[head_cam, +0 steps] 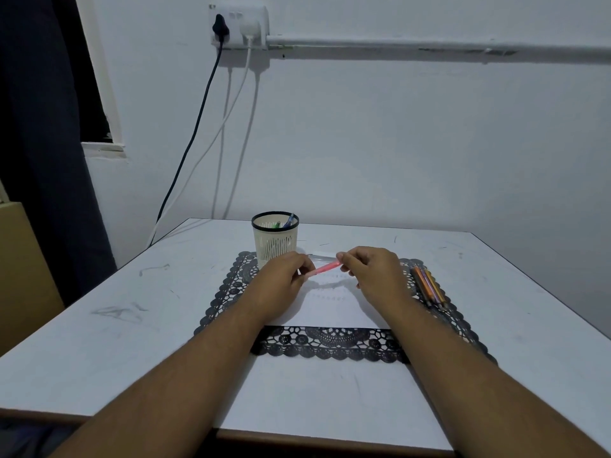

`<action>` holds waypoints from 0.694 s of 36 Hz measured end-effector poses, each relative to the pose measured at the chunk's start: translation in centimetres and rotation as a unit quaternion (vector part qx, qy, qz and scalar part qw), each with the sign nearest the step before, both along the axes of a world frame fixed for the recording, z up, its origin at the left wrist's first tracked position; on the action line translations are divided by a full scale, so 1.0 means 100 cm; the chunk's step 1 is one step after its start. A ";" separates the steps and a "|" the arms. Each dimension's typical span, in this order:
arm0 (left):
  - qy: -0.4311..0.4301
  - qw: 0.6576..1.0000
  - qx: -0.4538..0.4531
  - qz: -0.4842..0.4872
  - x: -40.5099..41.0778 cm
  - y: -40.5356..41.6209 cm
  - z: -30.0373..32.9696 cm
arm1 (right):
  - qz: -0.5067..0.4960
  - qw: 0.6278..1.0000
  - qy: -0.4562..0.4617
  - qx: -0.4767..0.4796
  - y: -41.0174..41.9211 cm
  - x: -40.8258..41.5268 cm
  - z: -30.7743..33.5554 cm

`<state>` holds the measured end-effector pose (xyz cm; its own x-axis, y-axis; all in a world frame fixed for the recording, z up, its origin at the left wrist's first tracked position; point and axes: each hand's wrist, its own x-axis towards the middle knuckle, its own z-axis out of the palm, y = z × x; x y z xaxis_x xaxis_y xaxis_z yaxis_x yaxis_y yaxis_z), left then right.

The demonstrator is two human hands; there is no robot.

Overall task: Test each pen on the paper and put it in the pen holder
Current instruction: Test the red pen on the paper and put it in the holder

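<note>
In the head view, a pink pen (pixel 325 268) is pinched at its two ends by the left hand (pixel 284 279) and the right hand (pixel 373 272), above the marked paper (pixel 334 309). Two pens are already held in the pen holder (pixel 275 238) at far left. Several pens (pixel 428 285) on the right remain untested.

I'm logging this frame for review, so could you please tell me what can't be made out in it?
All in the head view:
- Pink pen: both ends hidden by the fingers of the left hand and right hand, so cap on or off is unclear.
- Marks on the paper: too faint and small to read.
- Pen holder: its wall hides most of the pens inside.
- Pens on the mat: too close together to count.
</note>
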<state>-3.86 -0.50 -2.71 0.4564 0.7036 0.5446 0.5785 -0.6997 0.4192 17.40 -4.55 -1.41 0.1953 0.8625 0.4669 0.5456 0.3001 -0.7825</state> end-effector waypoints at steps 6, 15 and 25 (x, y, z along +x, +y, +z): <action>-0.002 1.000 -0.006 0.014 -0.002 -0.002 0.007 | -0.004 1.000 0.008 -0.006 0.004 0.004 0.000; -0.008 0.999 -0.031 0.039 -0.007 0.005 0.003 | 0.020 0.980 -0.124 -0.155 0.000 0.002 -0.010; 0.012 0.998 -0.035 0.048 -0.004 0.002 0.003 | -0.007 0.963 -0.228 -0.146 0.002 -0.006 -0.010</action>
